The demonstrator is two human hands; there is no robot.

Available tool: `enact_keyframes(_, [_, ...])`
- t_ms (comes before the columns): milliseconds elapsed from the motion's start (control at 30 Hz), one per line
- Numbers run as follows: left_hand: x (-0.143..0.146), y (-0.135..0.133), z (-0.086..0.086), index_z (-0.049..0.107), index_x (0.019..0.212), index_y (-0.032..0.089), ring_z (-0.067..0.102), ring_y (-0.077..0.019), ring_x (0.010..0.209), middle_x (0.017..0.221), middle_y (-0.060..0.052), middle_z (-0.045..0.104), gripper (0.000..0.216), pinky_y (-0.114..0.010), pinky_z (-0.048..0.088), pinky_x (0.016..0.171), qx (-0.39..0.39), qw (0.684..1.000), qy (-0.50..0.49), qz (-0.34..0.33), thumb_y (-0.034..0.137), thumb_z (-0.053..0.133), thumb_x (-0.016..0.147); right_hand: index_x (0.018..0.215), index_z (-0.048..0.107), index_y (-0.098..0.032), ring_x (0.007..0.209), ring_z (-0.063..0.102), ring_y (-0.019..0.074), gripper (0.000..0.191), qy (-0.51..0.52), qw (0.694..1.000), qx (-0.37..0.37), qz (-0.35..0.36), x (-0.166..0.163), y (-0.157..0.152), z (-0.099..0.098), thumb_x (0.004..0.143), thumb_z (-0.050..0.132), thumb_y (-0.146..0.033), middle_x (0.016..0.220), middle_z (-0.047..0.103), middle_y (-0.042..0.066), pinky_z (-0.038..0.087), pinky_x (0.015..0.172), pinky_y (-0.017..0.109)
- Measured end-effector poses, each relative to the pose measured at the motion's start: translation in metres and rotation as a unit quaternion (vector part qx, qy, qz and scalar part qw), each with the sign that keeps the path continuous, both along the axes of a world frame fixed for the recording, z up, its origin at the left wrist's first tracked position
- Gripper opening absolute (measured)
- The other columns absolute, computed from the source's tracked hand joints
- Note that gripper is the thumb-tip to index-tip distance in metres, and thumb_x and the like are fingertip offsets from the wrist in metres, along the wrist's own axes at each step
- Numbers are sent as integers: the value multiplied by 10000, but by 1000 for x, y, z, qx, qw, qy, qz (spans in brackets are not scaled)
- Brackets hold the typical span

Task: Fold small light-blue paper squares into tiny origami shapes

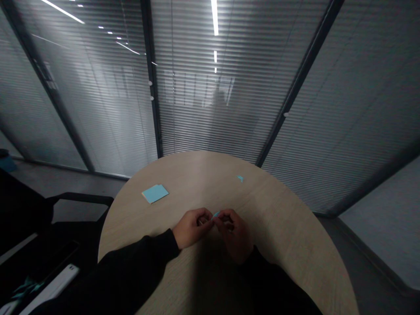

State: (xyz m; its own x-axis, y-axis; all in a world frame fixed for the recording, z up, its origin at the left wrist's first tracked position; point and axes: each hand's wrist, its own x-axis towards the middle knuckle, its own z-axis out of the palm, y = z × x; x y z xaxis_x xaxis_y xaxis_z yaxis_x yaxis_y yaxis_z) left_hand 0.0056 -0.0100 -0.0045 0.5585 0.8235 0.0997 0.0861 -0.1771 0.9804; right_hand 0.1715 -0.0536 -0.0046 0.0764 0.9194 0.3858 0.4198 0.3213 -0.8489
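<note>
- left hand (192,228), right hand (234,234) — fingers (206,215) nearly closed, pinching a small blue paper piece (215,215) between them, above the worktop (197,175)
- paper looks light, thin, soft — hold by edges, fingertips only
- blue paper sheet (155,193) lies left, blue paper scrap (240,178) farther out

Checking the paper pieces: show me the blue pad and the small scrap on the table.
blue paper pad (155,193), head view, middle of top face
small blue paper scrap (240,178), head view, its centre
</note>
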Motion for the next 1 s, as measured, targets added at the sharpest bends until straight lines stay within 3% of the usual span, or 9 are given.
enact_keyframes(200, [-1, 1, 0, 639, 901, 122, 386, -82, 527, 621, 33, 492, 379, -203, 287, 488, 36, 999, 24, 8, 491, 613, 824, 841, 597, -192, 677, 660, 167, 246, -22, 999, 15, -24, 0, 0, 0, 866, 594, -436, 788, 683, 48, 522, 586, 247])
enact_keyframes(467, [0, 2, -4, 635, 904, 109, 350, -71, 494, 576, 44, 470, 415, -204, 239, 465, -33, 999, -14, -17, 508, 655, 789, 880, 536, -203, 606, 636, 147, 252, -6, 999, 21, -44, 1, 0, 0, 847, 622, -437, 747, 660, 27, 500, 542, 235])
enact_keyframes(767, [-1, 6, 2, 593, 792, 118, 327, -58, 484, 553, 54, 468, 418, -195, 207, 459, -55, 996, -65, 2, 518, 706, 737, 997, 536, -187, 590, 603, 132, 290, 69, 997, -21, 25, -2, 1, -4, 906, 518, -461, 752, 662, 29, 483, 536, 233])
enact_keyframes(1000, [0, 5, -1, 609, 843, 118, 345, -66, 491, 565, 51, 468, 469, -199, 217, 460, -41, 999, -26, -11, 568, 683, 735, 835, 610, -181, 590, 571, 142, 338, 37, 997, -63, 32, -1, -1, 2, 884, 523, -504, 662, 609, 13, 458, 541, 229])
